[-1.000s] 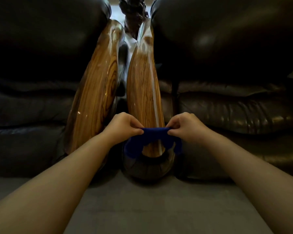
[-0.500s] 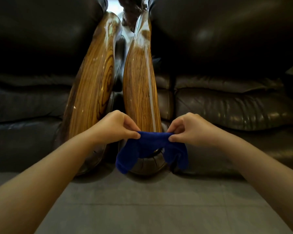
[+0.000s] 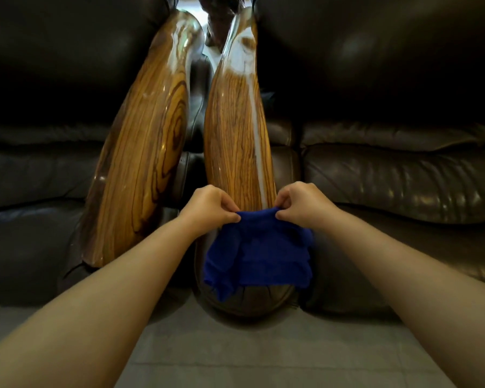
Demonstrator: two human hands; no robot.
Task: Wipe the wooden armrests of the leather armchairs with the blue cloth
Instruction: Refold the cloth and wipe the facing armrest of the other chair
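Two glossy striped wooden armrests run away from me side by side: the left armrest (image 3: 143, 152) and the right armrest (image 3: 235, 141). A blue cloth (image 3: 259, 256) hangs over the near rounded end of the right armrest. My left hand (image 3: 207, 207) pinches the cloth's top edge at its left corner. My right hand (image 3: 303, 203) pinches the same edge at its right corner. The cloth hides the armrest's front tip.
Dark brown leather armchairs flank the armrests: the left chair's seat cushion (image 3: 25, 177) and the right chair's seat cushion (image 3: 403, 177). A dark carved wooden piece (image 3: 221, 12) shows between the chair backs. Grey tiled floor (image 3: 249, 354) lies below my forearms.
The cloth has spread from a bunched strip into a wider hanging sheet over the right armrest's front end. Both hands have kept their pinch on its top edge throughout.
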